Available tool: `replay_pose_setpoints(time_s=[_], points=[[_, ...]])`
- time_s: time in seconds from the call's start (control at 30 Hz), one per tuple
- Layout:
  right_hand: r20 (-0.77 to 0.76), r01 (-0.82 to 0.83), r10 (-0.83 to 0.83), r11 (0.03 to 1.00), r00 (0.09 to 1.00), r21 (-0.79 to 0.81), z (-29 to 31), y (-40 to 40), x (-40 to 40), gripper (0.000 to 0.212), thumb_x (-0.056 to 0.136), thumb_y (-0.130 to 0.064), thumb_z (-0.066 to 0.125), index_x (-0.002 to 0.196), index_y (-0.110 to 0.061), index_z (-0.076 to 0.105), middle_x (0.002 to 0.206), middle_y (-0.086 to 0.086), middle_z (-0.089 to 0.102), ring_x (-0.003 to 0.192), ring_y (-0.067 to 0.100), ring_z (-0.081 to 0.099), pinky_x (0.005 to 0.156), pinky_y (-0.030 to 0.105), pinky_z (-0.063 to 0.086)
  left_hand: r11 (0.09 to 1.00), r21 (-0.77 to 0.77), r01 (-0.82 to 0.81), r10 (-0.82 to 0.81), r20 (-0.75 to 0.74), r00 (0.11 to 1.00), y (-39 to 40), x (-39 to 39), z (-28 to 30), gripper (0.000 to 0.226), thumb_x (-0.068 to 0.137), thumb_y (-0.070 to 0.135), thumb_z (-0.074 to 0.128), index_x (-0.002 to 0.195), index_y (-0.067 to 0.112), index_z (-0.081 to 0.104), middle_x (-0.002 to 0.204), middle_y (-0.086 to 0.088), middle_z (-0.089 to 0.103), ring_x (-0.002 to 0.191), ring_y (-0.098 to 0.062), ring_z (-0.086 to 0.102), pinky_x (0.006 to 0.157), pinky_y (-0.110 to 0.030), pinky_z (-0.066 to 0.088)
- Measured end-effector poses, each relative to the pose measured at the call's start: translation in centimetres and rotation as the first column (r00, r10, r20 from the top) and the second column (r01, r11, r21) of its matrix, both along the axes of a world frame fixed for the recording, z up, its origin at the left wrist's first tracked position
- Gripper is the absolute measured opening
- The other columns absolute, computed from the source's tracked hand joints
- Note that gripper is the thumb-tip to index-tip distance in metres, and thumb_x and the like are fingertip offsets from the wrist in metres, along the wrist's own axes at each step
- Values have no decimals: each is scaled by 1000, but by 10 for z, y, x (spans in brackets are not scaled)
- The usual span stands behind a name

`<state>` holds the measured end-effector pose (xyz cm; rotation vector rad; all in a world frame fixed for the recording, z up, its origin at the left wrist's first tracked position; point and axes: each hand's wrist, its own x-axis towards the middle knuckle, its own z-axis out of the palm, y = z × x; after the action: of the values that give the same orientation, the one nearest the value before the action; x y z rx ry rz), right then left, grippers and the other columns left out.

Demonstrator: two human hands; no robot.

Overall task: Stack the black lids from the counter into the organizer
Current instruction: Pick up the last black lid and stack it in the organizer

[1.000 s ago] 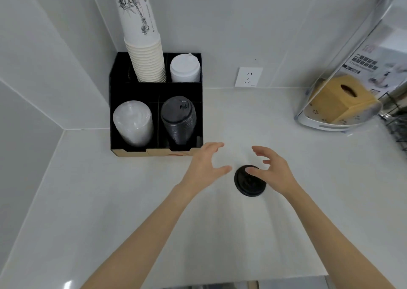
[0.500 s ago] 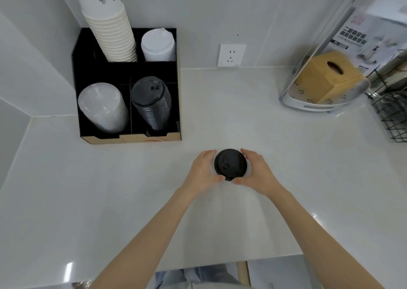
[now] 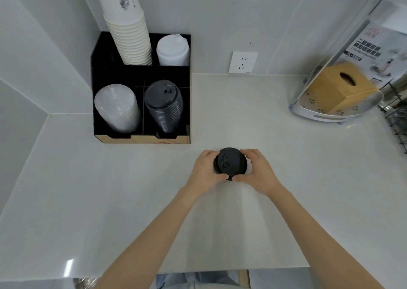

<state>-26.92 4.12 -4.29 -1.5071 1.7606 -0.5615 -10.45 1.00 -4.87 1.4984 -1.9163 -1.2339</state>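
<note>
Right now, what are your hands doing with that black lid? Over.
Both hands, left and right, grip the lid from either side. Black stack sits in organizer, front right slot. Nothing on the counter between. Over.

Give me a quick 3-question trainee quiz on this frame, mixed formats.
1. True or false: both hands hold the black lids above the counter.
2. Multiple choice: which organizer compartment already has a black lid stack? A) back left B) back right C) front left D) front right
3. Fill in: the back left compartment holds a tall stack of paper ____.

Key
1. True: the left hand and right hand each close a grip on opposite sides of the lids.
2. D; clear lids fill the front left, white lids the back right.
3. cups.
</note>
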Motion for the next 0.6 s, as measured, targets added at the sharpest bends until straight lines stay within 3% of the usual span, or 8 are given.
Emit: replay_pose_setpoints(time_s=[0.1, 0.27, 0.43, 0.6], points=[[40, -9, 11, 999, 999, -42, 14, -11, 9, 72, 57, -13, 80, 122, -17, 49, 118, -1, 47, 105, 12, 47, 80, 5, 32, 998, -47, -28, 27, -35, 999, -8, 13, 13, 61, 58, 12, 78, 115, 12, 55, 113, -13, 55, 102, -22, 53, 84, -23, 39], [111, -27, 40, 993, 993, -115, 41, -30, 32, 74, 59, -11, 80, 125, -13, 47, 120, -1, 45, 112, 17, 48, 99, 27, 37, 990, -120, -69, 62, -61, 996, -22, 39, 40, 64, 61, 15, 78, 119, 11, 52, 118, -11, 53, 104, -21, 49, 92, -28, 41], [128, -46, 71, 980, 989, -191, 70, -52, 61, 74, 59, -14, 81, 125, -11, 47, 127, 2, 48, 115, 18, 48, 103, 30, 38, 970, -213, -118, 107, -62, 992, -39, 72, 72, 68, 60, 16, 80, 121, 9, 51, 122, -11, 53, 108, -21, 52, 96, -30, 43], [172, -30, 73, 969, 982, -244, 90, -71, 86, 75, 60, -17, 82, 125, -15, 47, 118, -7, 47, 109, 14, 48, 97, 26, 38, 951, -265, -159, 142, -82, 986, -53, 96, 91, 74, 60, 16, 81, 124, 7, 47, 126, -11, 51, 111, -21, 52, 95, -23, 41]])
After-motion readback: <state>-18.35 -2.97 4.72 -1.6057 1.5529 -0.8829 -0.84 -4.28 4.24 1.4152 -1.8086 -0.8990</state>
